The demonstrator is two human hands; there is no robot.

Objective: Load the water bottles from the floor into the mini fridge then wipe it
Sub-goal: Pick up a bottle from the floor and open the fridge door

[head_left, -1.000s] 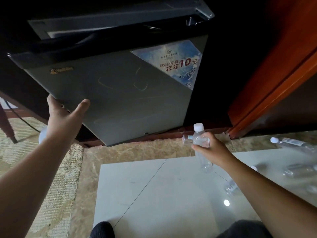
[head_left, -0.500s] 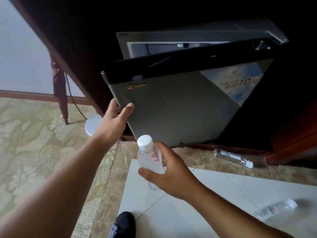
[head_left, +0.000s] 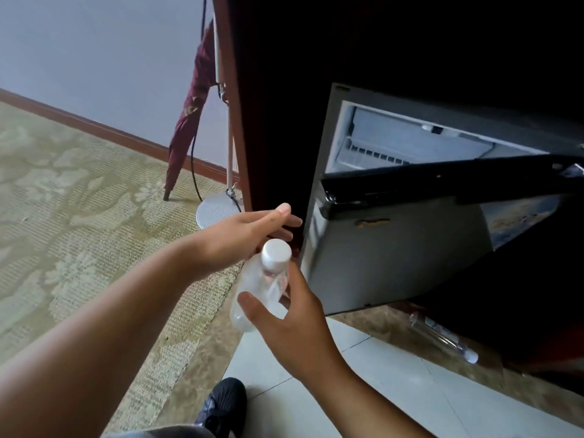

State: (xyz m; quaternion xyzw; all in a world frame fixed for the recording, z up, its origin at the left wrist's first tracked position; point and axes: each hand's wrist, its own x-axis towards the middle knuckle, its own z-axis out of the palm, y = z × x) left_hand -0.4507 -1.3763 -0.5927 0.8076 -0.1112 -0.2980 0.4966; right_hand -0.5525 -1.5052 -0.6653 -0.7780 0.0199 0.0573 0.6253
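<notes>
Nearest, a dark shoe (head_left: 221, 403) stood at the edge of the tiled floor (head_left: 363, 390). Just above it the right hand (head_left: 294, 327) gripped a water bottle (head_left: 262, 286), its fingers and thumb curled round the clear body, the white cap uppermost. Half a second before, that bottle had been lower and further out; now it was raised just beside the free edge of the door (head_left: 395, 257). The left hand (head_left: 249, 229), which had held that edge, was off it, fingers straight and holding nothing. The door had swung wider, and the pale inside of the mini fridge (head_left: 410, 143) showed above it. The way in looked clear for this bottle, so loading seemed only about to begin. A second bottle (head_left: 442, 339) lay on the floor under the door.
</notes>
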